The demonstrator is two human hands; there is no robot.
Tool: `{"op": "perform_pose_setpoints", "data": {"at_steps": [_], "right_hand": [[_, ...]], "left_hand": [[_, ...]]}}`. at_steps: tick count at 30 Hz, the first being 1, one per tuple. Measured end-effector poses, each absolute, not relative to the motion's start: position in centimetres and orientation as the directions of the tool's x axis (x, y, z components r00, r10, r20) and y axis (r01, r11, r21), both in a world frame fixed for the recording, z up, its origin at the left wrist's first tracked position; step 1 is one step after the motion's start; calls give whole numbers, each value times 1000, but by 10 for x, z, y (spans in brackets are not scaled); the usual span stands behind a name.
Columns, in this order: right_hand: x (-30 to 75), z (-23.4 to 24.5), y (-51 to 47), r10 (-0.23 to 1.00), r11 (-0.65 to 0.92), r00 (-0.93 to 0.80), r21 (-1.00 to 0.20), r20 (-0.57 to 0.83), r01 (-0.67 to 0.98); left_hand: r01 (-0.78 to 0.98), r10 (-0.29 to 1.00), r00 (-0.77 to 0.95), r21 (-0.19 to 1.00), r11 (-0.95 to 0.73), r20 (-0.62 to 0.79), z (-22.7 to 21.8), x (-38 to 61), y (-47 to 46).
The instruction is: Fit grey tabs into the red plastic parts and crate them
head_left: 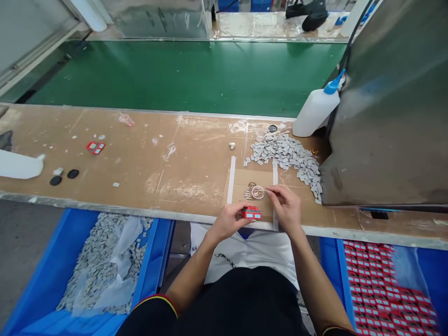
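Red plastic block [251, 213] in left hand [227, 221]; right hand [285, 208] pinches thin stick [269, 190].

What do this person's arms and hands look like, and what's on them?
The left hand and right hand are bare, with no gloves, and the forearms are bare too. Both arms come out of black sleeves. The left sleeve has a yellow and red stripe along its edge, and the right sleeve has a thin, light edge.

Left hand [227, 221] is hiding part of the red piece [251, 213], and the thin thing [263, 190] in the right hand [285, 207] is blurring out, too tiny to read. Frame's chopping off the blue crate [341, 275] too.
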State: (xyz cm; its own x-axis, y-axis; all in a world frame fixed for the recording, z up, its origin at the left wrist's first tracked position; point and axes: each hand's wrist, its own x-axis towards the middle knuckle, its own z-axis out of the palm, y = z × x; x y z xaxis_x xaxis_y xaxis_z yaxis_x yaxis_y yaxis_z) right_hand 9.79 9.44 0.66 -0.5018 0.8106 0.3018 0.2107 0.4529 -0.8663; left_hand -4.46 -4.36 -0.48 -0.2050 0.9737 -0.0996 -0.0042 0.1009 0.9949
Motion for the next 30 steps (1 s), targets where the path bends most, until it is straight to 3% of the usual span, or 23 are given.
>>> {"op": "perform_pose_setpoints", "data": {"at_steps": [9, 15, 23, 30], "right_hand": [[92, -11, 90, 908, 317, -323, -941, 265, 118], [105, 8, 76, 940, 224, -276, -972, 198, 66], [127, 19, 56, 841, 409, -427, -908, 333, 97], [122, 14, 51, 793, 482, -490, -864, 361, 144]], "left_hand": [[31, 961, -261, 994, 106, -94, -8, -41, -43], [120, 951, -303, 988, 99, -58, -7, -38, -43], [192, 948, -315, 975, 109, -44, -12, -37, -45], [231, 951, -308, 967, 105, -30, -9, -36, -45]]}}
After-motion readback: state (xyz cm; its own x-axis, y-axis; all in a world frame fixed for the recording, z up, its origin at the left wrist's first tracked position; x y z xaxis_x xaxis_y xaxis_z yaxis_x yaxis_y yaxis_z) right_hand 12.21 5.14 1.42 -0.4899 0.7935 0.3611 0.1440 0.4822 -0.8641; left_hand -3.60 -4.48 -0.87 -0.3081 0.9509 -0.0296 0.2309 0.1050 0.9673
